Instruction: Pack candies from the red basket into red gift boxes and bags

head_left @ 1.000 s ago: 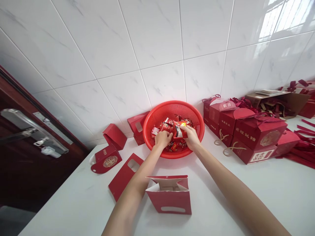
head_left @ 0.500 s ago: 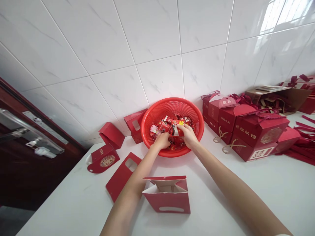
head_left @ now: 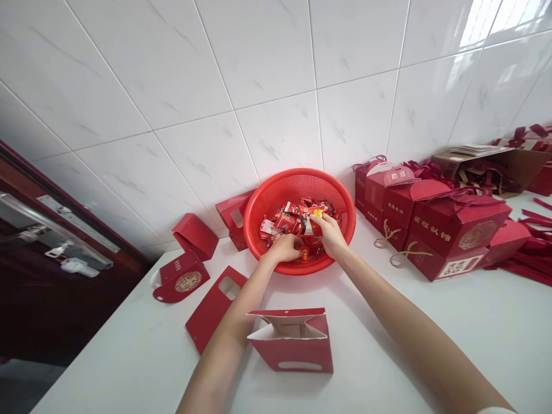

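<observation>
Both of my hands are inside a red plastic colander [head_left: 344, 198] that holds several small wrapped snack packets [head_left: 287, 221], mostly red. My right hand [head_left: 330, 233] pinches a red snack packet with a yellow patch [head_left: 309, 221] between thumb and fingers. Low in the colander, my left hand [head_left: 285, 248] has its fingers curled in among the packets near the front rim; what they grip, if anything, is hidden. Between my forearms stands a red paper gift box [head_left: 297, 353] with its top gaping and an oval handle slot in front.
Left of the colander are a flat red box [head_left: 211, 307], a round-flapped box [head_left: 183, 279] and other red boxes [head_left: 196, 237]. Closed gift boxes [head_left: 452, 236] with ribbons line the right side. Behind them sits a cardboard carton [head_left: 517, 167]. A tiled wall [head_left: 276, 138] bounds the back.
My left hand has shifted slightly among the packets, and its fingers show a little more. My right hand keeps its packet, nearly in place. The view has shifted slightly.
</observation>
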Tool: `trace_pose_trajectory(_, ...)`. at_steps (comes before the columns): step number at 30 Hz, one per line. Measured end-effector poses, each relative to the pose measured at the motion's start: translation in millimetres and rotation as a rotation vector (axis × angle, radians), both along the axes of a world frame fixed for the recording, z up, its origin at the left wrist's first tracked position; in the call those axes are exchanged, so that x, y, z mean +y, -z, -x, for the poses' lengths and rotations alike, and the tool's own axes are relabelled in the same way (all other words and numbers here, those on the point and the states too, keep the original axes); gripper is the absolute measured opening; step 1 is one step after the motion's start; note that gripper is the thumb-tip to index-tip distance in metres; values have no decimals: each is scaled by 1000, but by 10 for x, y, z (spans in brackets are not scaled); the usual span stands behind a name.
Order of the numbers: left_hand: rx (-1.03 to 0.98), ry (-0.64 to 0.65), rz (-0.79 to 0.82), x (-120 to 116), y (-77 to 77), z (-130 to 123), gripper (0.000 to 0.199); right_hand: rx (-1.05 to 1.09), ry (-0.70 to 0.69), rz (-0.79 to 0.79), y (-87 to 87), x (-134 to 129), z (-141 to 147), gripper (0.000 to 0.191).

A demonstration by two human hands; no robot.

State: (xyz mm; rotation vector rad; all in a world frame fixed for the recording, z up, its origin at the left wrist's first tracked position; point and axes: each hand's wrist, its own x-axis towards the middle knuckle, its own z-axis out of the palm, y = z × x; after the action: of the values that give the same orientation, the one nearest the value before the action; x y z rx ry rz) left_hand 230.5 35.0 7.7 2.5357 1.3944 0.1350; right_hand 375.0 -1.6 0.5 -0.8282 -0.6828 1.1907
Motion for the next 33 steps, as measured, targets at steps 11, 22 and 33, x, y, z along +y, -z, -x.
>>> trace_pose_trajectory(11,-701,-99,2,-5,127,33,32,68,52,-24,2,4,-80,28)
trace_pose_trajectory(22,-314,172,78,-157,38,33,29,97,87,-32,-27,-49,-39,31)
trace_pose_trajectory(33,-91,245,133,-160,44,-22,40,110,105,33,-34,-32,-114,33)
